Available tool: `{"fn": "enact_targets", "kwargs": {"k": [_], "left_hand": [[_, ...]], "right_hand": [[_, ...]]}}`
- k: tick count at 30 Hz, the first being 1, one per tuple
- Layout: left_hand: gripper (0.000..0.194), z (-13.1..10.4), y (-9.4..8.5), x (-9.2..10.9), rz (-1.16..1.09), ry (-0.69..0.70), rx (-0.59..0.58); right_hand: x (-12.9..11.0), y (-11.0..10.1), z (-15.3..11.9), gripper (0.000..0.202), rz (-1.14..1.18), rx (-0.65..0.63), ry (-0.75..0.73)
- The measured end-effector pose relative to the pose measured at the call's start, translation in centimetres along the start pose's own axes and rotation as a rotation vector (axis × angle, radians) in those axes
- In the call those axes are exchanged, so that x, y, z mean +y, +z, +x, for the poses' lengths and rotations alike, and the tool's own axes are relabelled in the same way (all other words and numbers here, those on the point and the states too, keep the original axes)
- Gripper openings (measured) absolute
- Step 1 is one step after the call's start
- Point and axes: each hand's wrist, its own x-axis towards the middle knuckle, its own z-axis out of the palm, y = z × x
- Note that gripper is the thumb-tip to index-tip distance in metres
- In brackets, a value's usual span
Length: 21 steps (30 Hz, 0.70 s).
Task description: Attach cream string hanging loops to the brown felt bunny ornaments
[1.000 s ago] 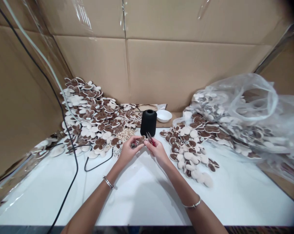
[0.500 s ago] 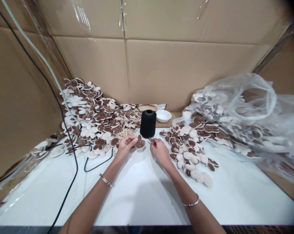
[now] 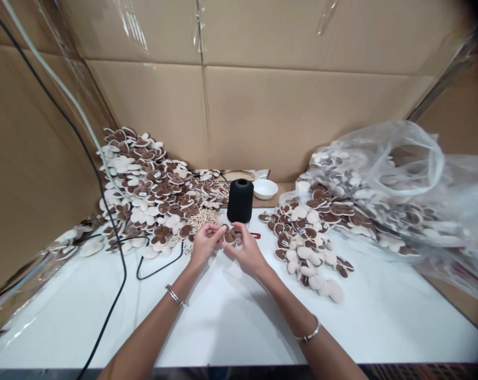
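Observation:
A small brown fabric flower with a pale edge (image 3: 230, 237) is held just in front of the black thread cone (image 3: 240, 201). My left hand (image 3: 205, 244) pinches its left side between thumb and fingers. On the other side, the thumb and fingers of my right hand (image 3: 248, 252) close round the same flower. Fingers partly cover it. Behind my right hand lies a small tool with a red handle (image 3: 255, 235) on the white table (image 3: 231, 327), mostly hidden. Cream cord pieces (image 3: 204, 217) are heaped beyond my left hand.
Brown and cream flowers form a large pile (image 3: 147, 179) at left and a smaller one (image 3: 302, 237) at right. A clear plastic bag (image 3: 409, 184) holds more. A white bowl (image 3: 265, 189) sits behind the cone. Black cable (image 3: 115, 232) hangs across the left; cardboard walls (image 3: 302, 116) surround the table.
My right hand has let go of the red-handled tool, leaving it on the table. It has moved left to take hold of the flower, which my left hand still holds.

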Motion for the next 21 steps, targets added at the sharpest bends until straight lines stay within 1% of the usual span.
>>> {"fn": "enact_targets", "kwargs": {"k": [1,2,3,5,7,10,11,12,14,15,17,19,21], "left_hand": [[0.033,-0.1,0.1,-0.1,-0.010,-0.008,0.007],[0.033,-0.2,0.2,-0.2,-0.015,-0.016,0.011],[0.034,-0.3,0.3,-0.2,-0.013,-0.024,0.013],[0.035,-0.5,0.4,-0.1,-0.005,-0.032,0.011],[0.035,-0.5,0.4,0.2,-0.008,-0.035,0.004],[0.036,-0.3,0.4,0.5,-0.040,-0.055,0.000],[0.037,-0.2,0.3,0.6,-0.049,-0.069,0.000],[0.037,-0.1,0.2,0.6,-0.054,-0.082,-0.003],[0.038,0.0,0.1,0.5,-0.054,-0.084,-0.019],[0.037,0.0,0.1,0.4,-0.046,-0.061,-0.030],[0.033,-0.1,0.0,0.3,0.006,0.033,-0.060],[0.024,-0.4,0.1,0.1,0.140,0.165,-0.079],[0.017,-0.8,0.1,0.1,0.308,0.282,-0.066]], "right_hand": [[-0.2,0.0,-0.2,0.050,-0.047,-0.011,-0.052],[-0.4,0.0,-0.4,0.043,-0.089,-0.024,-0.086],[-0.6,-0.1,-0.6,0.034,-0.117,-0.034,-0.095],[-0.6,-0.2,-0.6,0.021,-0.111,-0.038,-0.049],[-0.2,-0.1,-0.3,0.022,0.030,-0.038,0.035],[0.7,0.5,0.3,0.027,0.386,-0.061,0.150],[1.0,0.7,0.5,0.028,0.472,-0.066,0.170],[1.3,1.0,0.6,0.027,0.529,-0.064,0.179],[1.6,1.3,0.6,0.026,0.560,-0.034,0.169],[1.7,1.4,0.6,0.026,0.553,-0.012,0.164],[1.9,1.4,0.5,0.026,0.530,0.033,0.161],[1.9,1.2,0.6,0.026,0.529,0.062,0.169],[1.9,1.1,0.6,0.026,0.548,0.074,0.178]]}}
